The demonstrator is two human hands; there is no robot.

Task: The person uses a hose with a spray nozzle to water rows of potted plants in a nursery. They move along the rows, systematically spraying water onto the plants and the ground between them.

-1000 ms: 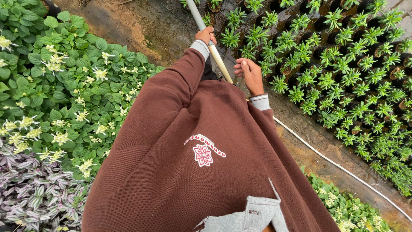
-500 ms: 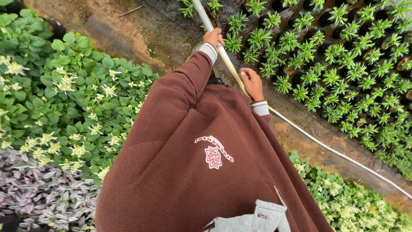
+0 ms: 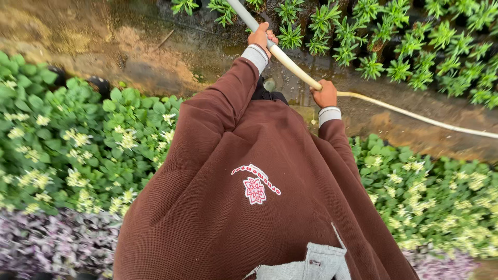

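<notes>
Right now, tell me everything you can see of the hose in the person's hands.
The hose is a pale cream, smooth tube that looks like plastic or rubber. It enters at the top edge, slants down to the right through both hands, then trails right along the wet dirt path to the frame's edge. The left hand grips it higher up, the right hand lower. Its nozzle end is out of view, and no water shows.

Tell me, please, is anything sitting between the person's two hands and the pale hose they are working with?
Nothing visible does. The left hand is already wrapped around the pale hose further up, and the right hand grips it lower down, where it trails off along the wet dirt path.
</notes>
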